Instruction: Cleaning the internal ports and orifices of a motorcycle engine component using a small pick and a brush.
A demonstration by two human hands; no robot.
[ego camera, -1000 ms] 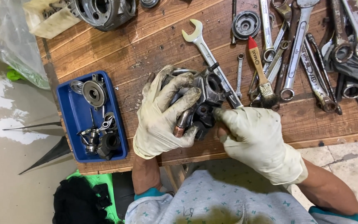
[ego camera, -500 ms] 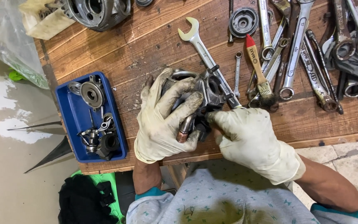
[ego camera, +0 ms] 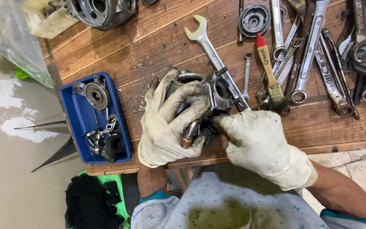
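A grey metal engine part, like a carburetor body with round openings, rests on the wooden workbench near its front edge. My left hand, in a dirty white glove, wraps over it from the left and grips it. My right hand, also gloved, pinches the part's lower right side with its fingertips. A copper-coloured tube end sticks out below my left fingers. Much of the part is hidden under my gloves.
A blue tray with small metal parts sits at the left. An open-end wrench lies just behind the part, a red-tipped brush and several wrenches to the right. A round engine casing stands at the far left.
My hands have shifted slightly on the part; my left fingers have closed more tightly over it. The part stays in the same spot.
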